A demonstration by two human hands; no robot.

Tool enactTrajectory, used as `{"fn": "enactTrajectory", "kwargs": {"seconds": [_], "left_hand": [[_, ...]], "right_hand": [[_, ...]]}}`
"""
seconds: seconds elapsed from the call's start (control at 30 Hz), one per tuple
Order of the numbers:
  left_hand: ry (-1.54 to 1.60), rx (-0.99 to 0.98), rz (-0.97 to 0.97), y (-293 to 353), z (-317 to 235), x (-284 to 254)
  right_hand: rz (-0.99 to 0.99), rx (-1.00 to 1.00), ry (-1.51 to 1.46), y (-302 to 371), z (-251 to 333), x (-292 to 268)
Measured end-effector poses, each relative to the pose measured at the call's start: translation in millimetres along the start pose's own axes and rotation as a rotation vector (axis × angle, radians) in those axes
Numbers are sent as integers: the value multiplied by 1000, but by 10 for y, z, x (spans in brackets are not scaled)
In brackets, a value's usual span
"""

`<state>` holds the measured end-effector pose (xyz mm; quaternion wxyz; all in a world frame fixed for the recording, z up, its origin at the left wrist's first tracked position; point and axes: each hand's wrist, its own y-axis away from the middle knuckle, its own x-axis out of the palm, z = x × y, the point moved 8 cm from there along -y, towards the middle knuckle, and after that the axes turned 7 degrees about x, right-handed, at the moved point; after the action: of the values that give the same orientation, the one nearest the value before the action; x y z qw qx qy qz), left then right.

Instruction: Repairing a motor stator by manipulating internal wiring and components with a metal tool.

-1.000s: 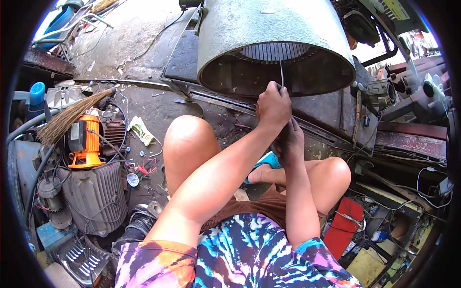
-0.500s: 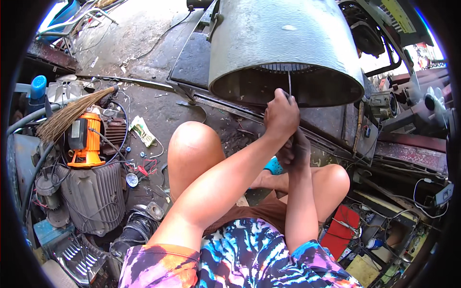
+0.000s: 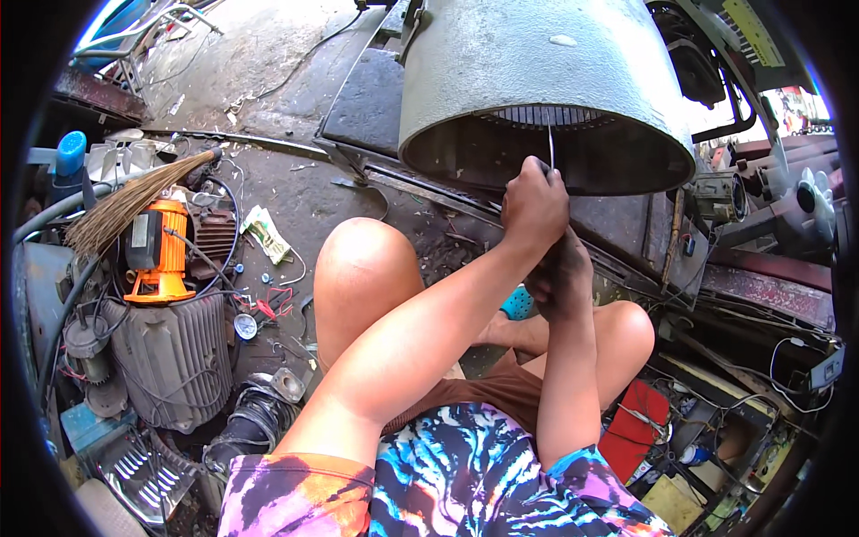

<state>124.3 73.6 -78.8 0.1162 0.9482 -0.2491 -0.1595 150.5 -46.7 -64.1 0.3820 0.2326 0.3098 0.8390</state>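
A large grey metal cylinder [image 3: 528,72] lies on its side ahead of me, its open end facing me. Inside its upper rim shows a slotted ring [image 3: 546,116], like a motor's stator core. My left hand [image 3: 535,204] is closed around a thin metal rod [image 3: 551,148], whose tip reaches up to the slots. Just below and behind it, my right hand [image 3: 565,276], darkened with grime, has its fingers curled. What the right hand holds is hidden, as is the rod's lower end.
On the left stand an orange motor [image 3: 161,251], a grey ribbed motor housing [image 3: 174,362] and a straw broom [image 3: 134,206]. A tray of wrenches [image 3: 143,474] lies lower left. A red flat piece [image 3: 635,430] sits among clutter at right. A dark metal platform [image 3: 362,103] lies beside the cylinder.
The view has shifted slightly, so the cylinder and both hands appear a little farther right. The left hand still grips the rod, whose tip stays at the slots.
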Motion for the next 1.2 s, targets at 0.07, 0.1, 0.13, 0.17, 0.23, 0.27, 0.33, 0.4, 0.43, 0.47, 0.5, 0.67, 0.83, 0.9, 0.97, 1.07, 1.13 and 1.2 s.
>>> {"fn": "enactTrajectory", "kwargs": {"seconds": [0.07,0.1,0.13,0.17,0.23,0.27,0.33,0.4,0.43,0.47,0.5,0.67,0.83,0.9,0.97,1.07,1.13,1.2], "left_hand": [[-1,0,-4,-17,-3,-43],[10,-1,18,-35,4,-42],[21,-2,39,-54,9,-46],[32,-3,59,-70,12,-49],[44,-2,75,-88,29,-52],[44,1,73,-94,46,-53],[45,17,87,-108,83,45],[43,33,103,-86,93,112],[-3,45,77,-62,101,101],[-49,63,52,-49,84,85],[-95,81,28,-38,67,71],[20,69,75,85,202,45],[148,194,143,242,237,-197],[224,155,126,319,201,-378],[227,100,120,366,146,-515],[228,104,93,321,265,-636],[189,109,72,286,328,-677],[152,112,51,250,397,-725]], "right_hand": [[31,65,-40,35,-23,43],[10,60,-22,47,-16,63],[-10,56,-3,54,-13,92],[-29,51,16,57,-11,118],[-43,44,37,25,-7,95],[23,98,15,-64,-67,32],[145,194,-35,-231,-162,-161],[202,233,-69,-264,-255,-233],[210,211,-97,-244,-289,-231],[218,184,-127,-220,-303,-207],[226,157,-158,-194,-318,-186],[123,146,-194,168,-357,-94],[59,-21,-114,211,-470,-24],[108,-36,-117,210,-519,11],[131,-98,-91,207,-521,65],[180,-156,-61,234,-500,178],[217,-64,-131,222,-566,233],[253,30,-196,219,-634,294]]}}
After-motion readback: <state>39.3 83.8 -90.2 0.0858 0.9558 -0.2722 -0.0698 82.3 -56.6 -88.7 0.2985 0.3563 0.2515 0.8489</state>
